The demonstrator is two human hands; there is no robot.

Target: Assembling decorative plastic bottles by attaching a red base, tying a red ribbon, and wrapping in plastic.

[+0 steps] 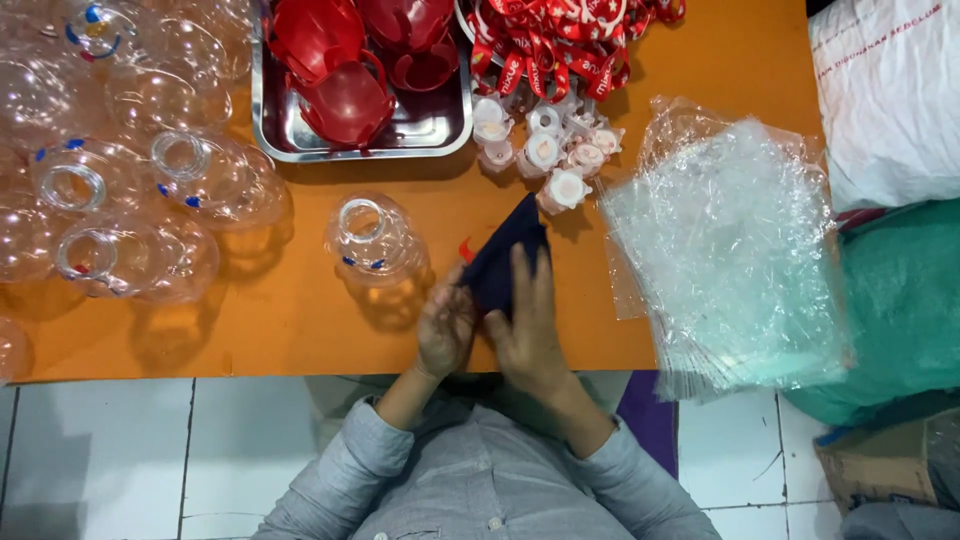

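Note:
Both hands meet at the near edge of an orange table (300, 310). My left hand (443, 325) and my right hand (527, 325) hold a dark blue cloth (505, 255), which wraps something; a small red tip (466, 247) pokes out at its left side. A clear round plastic bottle (375, 240) with a ring neck stands just left of the cloth, apart from my hands.
Several clear bottles (120, 170) crowd the left. A steel tray (300, 135) holds red plastic parts (345, 95). White caps (545, 150) and red lanyards (560, 40) lie behind. A stack of clear plastic bags (730, 250) lies at right, beside a white sack (885, 90).

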